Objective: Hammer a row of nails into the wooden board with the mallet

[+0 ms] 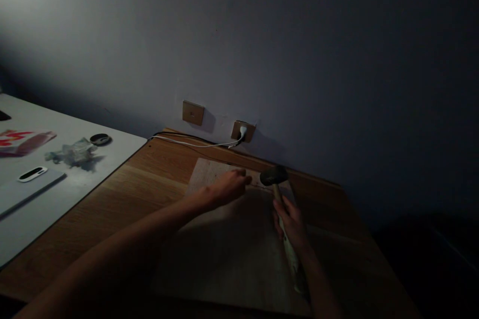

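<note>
My right hand [291, 220] is wrapped round the light handle of a hammer [287, 249]. The dark hammer head points away from me, over the far right part of a pale wooden board [224, 254]. To its left, my left hand [232, 184] is closed in a pinch above the far part of the board. What its fingers hold, if anything, is too small and dark to make out. A few small dark spots show on the board near the fingers. The hammer head is apart from my left hand.
The board lies on a brown wooden table [149, 179] against the wall. A white plug [243, 131] sits in a wall socket, its cable running left. On the white table [123, 142] are a crumpled clear plastic piece [77, 152], a round dark object [100, 139] and a red-and-white packet [22, 142].
</note>
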Demonstrator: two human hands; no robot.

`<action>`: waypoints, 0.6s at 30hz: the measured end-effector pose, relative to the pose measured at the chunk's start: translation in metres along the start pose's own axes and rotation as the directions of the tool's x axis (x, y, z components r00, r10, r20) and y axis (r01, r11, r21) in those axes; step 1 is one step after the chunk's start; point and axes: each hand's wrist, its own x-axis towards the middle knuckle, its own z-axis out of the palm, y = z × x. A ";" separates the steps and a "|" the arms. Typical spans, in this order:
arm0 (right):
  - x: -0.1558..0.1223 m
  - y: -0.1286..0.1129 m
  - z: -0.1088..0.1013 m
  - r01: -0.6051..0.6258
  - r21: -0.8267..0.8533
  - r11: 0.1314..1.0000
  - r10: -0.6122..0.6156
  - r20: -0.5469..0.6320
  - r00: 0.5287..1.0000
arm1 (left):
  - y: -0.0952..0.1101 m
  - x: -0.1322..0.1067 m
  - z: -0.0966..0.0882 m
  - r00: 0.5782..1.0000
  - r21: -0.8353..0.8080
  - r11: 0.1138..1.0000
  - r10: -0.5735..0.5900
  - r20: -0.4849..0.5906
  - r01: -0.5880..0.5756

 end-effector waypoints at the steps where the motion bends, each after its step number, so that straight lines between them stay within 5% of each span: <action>1: 0.000 0.000 0.001 0.011 0.003 1.000 -0.011 0.010 1.000 | -0.014 -0.005 -0.005 0.998 -0.070 0.997 -0.043 -0.047 0.040; 6: -0.004 -0.002 0.004 0.021 0.010 1.000 -0.021 0.032 0.999 | -0.068 -0.025 -0.007 0.948 -0.345 0.898 -0.313 -0.064 0.273; 18: -0.006 -0.005 0.007 -0.002 -0.031 1.000 0.002 0.028 1.000 | -0.081 -0.031 0.017 0.972 -0.398 0.906 -0.204 -0.113 0.143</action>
